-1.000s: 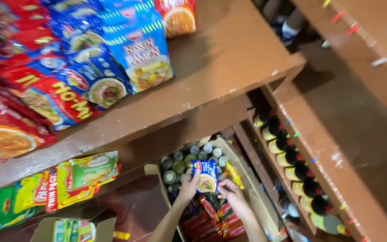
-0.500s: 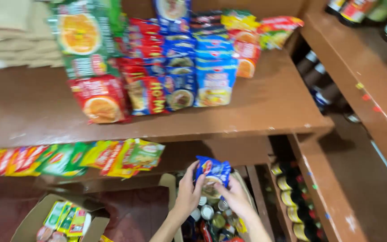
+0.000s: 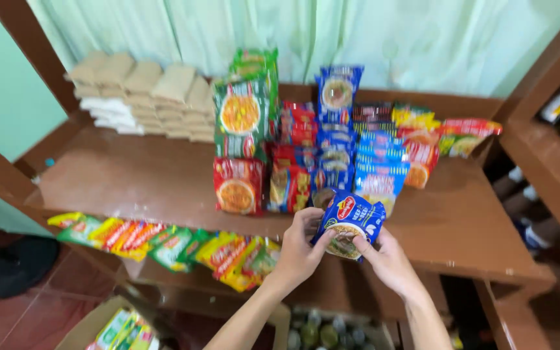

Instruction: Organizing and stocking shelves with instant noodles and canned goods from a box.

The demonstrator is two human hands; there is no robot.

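Both hands clamped on one blue noodle packet point(image 3: 348, 223), held over the front edge of the brown shelf point(image 3: 131, 181).

Left hand point(image 3: 299, 249) pinches its left edge, right hand point(image 3: 387, 259) its lower right corner; fingers closed on the wrapper. Looks light, crinkly film, likely slick, brittle block inside, so hold by the edges, don't squeeze the middle. Blue packet row point(image 3: 371, 175) sits just behind, red packets point(image 3: 238, 185) to the left.
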